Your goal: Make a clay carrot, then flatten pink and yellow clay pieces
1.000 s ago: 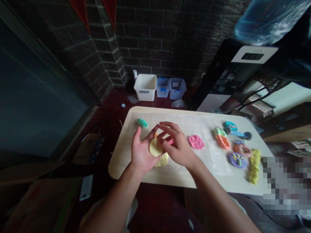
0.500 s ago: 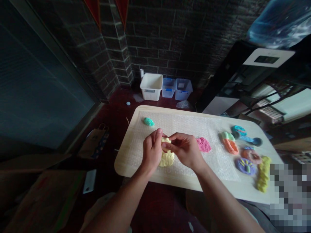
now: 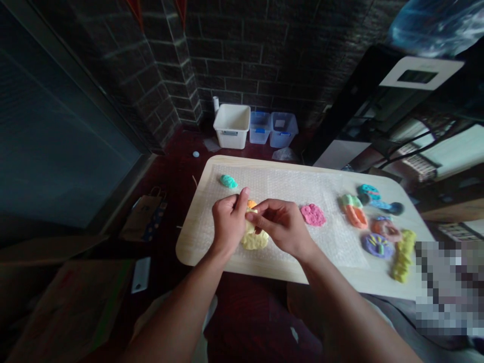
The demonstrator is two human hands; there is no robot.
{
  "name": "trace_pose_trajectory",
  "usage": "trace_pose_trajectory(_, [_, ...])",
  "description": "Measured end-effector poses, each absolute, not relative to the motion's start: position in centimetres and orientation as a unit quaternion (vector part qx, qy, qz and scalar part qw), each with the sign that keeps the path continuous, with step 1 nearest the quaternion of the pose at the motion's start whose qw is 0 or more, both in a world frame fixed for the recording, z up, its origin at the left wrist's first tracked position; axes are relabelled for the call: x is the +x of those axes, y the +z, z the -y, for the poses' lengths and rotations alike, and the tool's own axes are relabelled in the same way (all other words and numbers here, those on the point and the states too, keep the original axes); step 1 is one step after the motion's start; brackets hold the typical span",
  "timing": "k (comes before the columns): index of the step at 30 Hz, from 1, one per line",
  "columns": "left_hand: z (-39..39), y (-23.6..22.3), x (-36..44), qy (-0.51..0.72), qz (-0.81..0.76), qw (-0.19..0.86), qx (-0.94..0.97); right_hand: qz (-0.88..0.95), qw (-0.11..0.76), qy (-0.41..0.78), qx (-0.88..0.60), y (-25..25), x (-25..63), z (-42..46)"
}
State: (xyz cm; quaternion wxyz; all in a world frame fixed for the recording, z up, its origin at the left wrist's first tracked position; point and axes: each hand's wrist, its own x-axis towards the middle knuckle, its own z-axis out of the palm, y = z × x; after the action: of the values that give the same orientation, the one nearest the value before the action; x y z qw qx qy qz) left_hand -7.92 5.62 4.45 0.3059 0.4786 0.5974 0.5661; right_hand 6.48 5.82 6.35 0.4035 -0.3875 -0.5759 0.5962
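Observation:
My left hand [image 3: 230,221] and my right hand [image 3: 282,224] meet over the table, fingers closed on a small piece of pale yellow modelling clay [image 3: 251,214] pinched between them. Most of that piece is hidden by the fingers. Just under my hands a larger pale yellow lump [image 3: 255,241] rests on bubble wrap [image 3: 287,181]. A bit of orange [image 3: 251,203] shows behind the fingertips; I cannot tell whether it is held or lies on the wrap. To the right of my right hand sits a crumpled pink clay piece [image 3: 313,215], and a teal-green lump [image 3: 228,181] lies beyond my left hand.
Several clay shapes stand at the table's right end, among them an orange-and-green one [image 3: 354,212], a purple disc [image 3: 378,245] and a yellow strip [image 3: 404,256]. Past the far edge are a white bin [image 3: 232,126], two bluish boxes and a water dispenser [image 3: 419,73].
The whole view has shifted, so the table appears slightly higher and further left. My hands stay together on the yellow piece, and the orange bit has come into sight.

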Motion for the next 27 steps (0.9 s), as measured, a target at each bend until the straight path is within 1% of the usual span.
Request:
trace_pose_trajectory(2, [-5.8, 4.3, -7.4, 0.596, -0.577, 0.380, 0.409, 0.640, 0.418, 0.499, -0.407, 6.6, 6.6, -5.5])
trace_pose_trajectory(4, [-6.0, 4.3, -7.0, 0.624, -0.520, 0.505, 0.291, 0.713, 0.431, 0.351, -0.427, 6.8, 6.6, -5.1])
trace_pose_trajectory(6, [-6.1, 4.5, -6.8, 0.612, -0.437, 0.638, 0.163, 0.774, 0.418, 0.227, -0.418, 6.9, 6.3, -4.8])
trace_pose_trajectory(7, [-6.1, 4.8, -6.9, 0.594, -0.397, 0.690, 0.114, 0.798, 0.401, 0.198, -0.403, 6.9, 6.2, -4.6])
trace_pose_trajectory(9, [-6.0, 5.3, -7.2, 0.563, -0.348, 0.747, 0.053, 0.833, 0.361, 0.204, -0.366, 7.0, 5.8, -4.3])
trace_pose_trajectory(10, [-5.9, 5.6, -7.3, 0.551, -0.337, 0.763, 0.037, 0.838, 0.351, 0.221, -0.355, 7.0, 5.7, -4.2])
trace_pose_trajectory(12, [-5.6, 6.0, -7.3, 0.531, -0.317, 0.786, 0.018, 0.823, 0.372, 0.237, -0.359, 7.3, 5.5, -4.1])
trace_pose_trajectory(14, [-5.0, 6.0, -6.7, 0.511, -0.293, 0.808, 0.012, 0.796, 0.409, 0.225, -0.384, 7.7, 5.5, -4.0])
trace_pose_trajectory(16, [-4.2, 5.7, -5.6, 0.502, -0.257, 0.825, 0.022, 0.786, 0.416, 0.212, -0.405, 7.9, 5.2, -4.0])
trace_pose_trajectory(18, [-3.5, 5.4, -4.3, 0.488, -0.222, 0.842, 0.051, 0.802, 0.382, 0.214, -0.406, 7.7, 4.9, -3.9])
trace_pose_trajectory(20, [-2.9, 5.3, -3.4, 0.506, -0.231, 0.829, 0.057, 0.823, 0.341, 0.223, -0.397, 7.2, 4.4, -3.9])
trace_pose_trajectory(27, [-1.6, 5.8, -3.5, 0.513, -0.279, 0.809, 0.066, 0.826, 0.305, 0.225, -0.418, 6.2, 4.2, -3.3])
